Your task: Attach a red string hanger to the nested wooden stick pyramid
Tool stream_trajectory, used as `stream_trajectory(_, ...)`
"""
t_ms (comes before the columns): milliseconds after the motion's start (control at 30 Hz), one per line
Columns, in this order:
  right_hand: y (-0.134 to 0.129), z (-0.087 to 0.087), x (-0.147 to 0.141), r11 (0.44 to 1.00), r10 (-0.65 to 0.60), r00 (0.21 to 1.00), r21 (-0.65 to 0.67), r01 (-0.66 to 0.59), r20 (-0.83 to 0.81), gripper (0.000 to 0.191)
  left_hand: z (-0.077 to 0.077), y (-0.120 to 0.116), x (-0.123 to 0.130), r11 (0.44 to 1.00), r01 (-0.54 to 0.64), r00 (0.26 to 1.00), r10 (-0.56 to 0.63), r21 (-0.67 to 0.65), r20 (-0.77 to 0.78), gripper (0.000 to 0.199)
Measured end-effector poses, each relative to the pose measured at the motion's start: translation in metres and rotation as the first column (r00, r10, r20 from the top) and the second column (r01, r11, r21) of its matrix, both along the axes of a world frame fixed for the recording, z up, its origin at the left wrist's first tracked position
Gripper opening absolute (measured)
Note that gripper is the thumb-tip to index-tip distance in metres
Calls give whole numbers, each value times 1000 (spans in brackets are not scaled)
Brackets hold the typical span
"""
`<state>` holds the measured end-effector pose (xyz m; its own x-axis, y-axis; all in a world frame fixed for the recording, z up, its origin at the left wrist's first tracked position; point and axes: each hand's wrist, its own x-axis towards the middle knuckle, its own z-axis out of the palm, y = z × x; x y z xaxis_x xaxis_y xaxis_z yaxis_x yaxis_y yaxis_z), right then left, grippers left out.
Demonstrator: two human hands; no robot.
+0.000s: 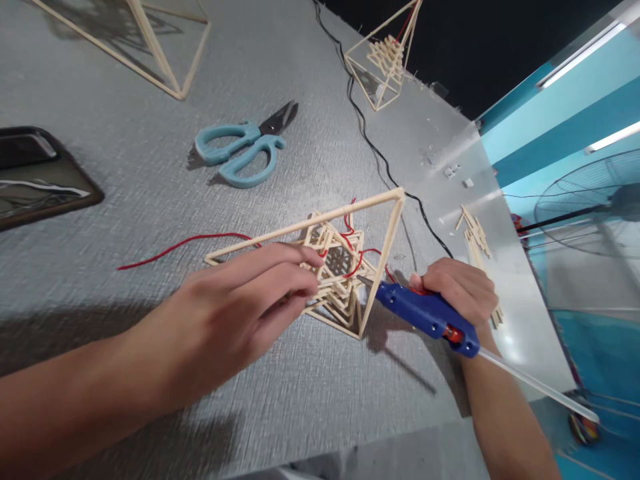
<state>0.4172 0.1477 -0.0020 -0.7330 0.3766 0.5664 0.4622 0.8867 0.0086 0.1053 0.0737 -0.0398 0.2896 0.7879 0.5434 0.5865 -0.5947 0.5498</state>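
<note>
The left hand (220,313), fingers bent and close together, reaches into the wooden frame (343,291) on the desk (290,393); whether it pinches anything, I cannot tell. The right hand (463,288) wraps around a glue gun (425,313), nozzle inside the frame.

Shows two bare hands on bare forearms. On left hand (235,297), has a broad, smooth back and slim fingers, slightly tapered toward the tips. Narrows a bit at left wrist (137,380), then thickens along left forearm (55,413), cut off at left edge of view. On right hand (460,288), has rounded knuckles and a blunt thumb tip (416,281); partly hidden below that. Leads into a smooth, even right forearm (500,407), cut off at bottom edge. Can't make out nails or fine creases at this size.
</note>
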Motion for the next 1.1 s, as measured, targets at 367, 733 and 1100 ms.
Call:
stream_trajectory(367,5,-1,-6,982,32,999,-184,-37,-31,19,-1,-1,-1,1000,1,1000,-1,0,13,15)
stream_trajectory(733,7,-4,-3,982,65,997,-175,-73,-49,18,0,-1,0,1000,-8,1000,8,-18,2,16)
stream_trajectory(1100,10,-8,-6,977,99,993,-185,-109,-63,14,0,-1,0,1000,-2,1000,2,2,3,15)
